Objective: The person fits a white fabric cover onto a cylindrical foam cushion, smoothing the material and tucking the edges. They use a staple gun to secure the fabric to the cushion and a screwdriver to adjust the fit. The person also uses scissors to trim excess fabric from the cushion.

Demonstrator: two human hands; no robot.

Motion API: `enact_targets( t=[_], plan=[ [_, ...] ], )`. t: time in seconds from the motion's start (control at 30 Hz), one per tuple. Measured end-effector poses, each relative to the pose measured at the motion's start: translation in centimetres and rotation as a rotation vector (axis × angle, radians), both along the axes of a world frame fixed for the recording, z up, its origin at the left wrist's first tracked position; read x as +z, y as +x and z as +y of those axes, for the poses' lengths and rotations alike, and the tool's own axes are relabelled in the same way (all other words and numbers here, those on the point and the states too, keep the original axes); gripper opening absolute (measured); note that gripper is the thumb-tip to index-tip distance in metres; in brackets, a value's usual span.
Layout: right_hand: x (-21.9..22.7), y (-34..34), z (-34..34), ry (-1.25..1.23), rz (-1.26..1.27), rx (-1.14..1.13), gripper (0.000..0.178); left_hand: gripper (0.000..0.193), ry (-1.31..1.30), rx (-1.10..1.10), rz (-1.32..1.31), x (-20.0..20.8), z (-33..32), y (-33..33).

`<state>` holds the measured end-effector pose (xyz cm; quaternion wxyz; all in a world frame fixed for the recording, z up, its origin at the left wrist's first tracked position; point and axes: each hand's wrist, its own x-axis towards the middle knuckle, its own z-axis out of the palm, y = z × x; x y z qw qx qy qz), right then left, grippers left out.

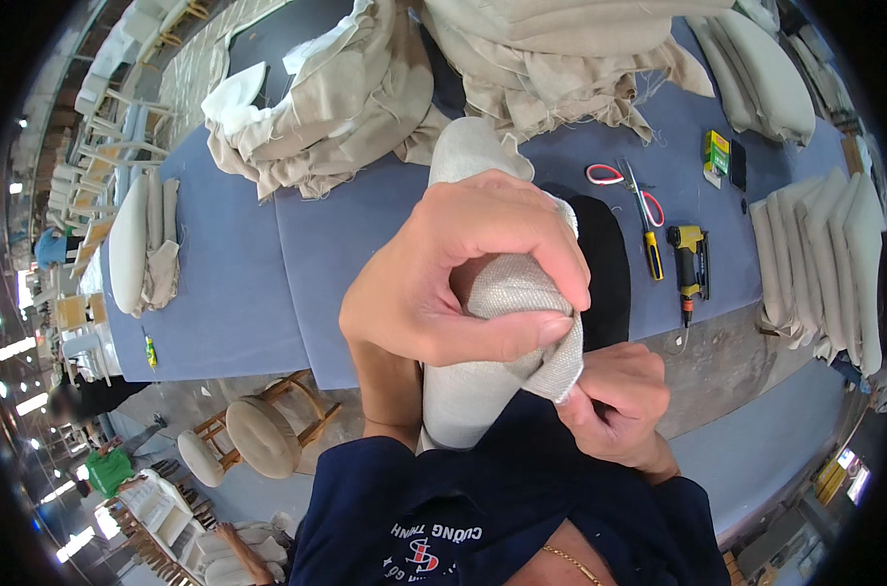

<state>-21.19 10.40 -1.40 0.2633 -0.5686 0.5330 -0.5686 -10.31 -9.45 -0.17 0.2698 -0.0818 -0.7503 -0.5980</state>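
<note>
A light beige fabric-covered cushion (463, 410) stands lengthwise in front of my chest, its far end over the table. My left hand (433, 264) curls over its middle, thumb and fingertips closed on a fold of the cover at the cushion's right edge. Just below and to the right, my right hand (619, 400) pinches the loose end of a fabric flap (557, 369). The flap sticks out from the cushion's side between both hands. The cushion's underside is hidden.
On the blue-grey table (238, 264) lie red-handled scissors (655, 209), a yellow screwdriver (653, 256), a yellow-and-black staple gun (691, 259) and a small green box (717, 154). Fabric heaps (336, 127) lie at the back; cushions (819, 264) stand right. A wooden chair (268, 435) stands lower left.
</note>
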Motion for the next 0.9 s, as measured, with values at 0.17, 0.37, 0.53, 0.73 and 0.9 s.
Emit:
enact_targets(
  t=[0.17,0.37,0.53,0.73,0.9],
  plan=[
    [-0.3,0.3,0.1,-0.014,-0.051,-0.045,0.030,0.018,0.006,0.052,0.025,-0.4,0.9,-0.8],
    [-0.8,0.5,0.0,-0.011,-0.062,-0.017,0.031,0.017,0.018,0.112,-0.008,-0.2,1.4,-0.4],
    [0.1,-0.5,0.5,0.012,-0.033,0.026,0.031,0.015,-0.002,0.073,-0.014,0.5,1.0,0.0],
    [-0.6,-1.0,1.0,-0.037,0.022,0.060,0.024,0.013,0.015,0.056,-0.001,0.2,1.7,0.1],
    [-0.2,-0.9,1.4,-0.011,-0.022,0.057,0.021,0.013,-0.018,0.175,-0.025,0.0,3.3,0.2]
  ],
)
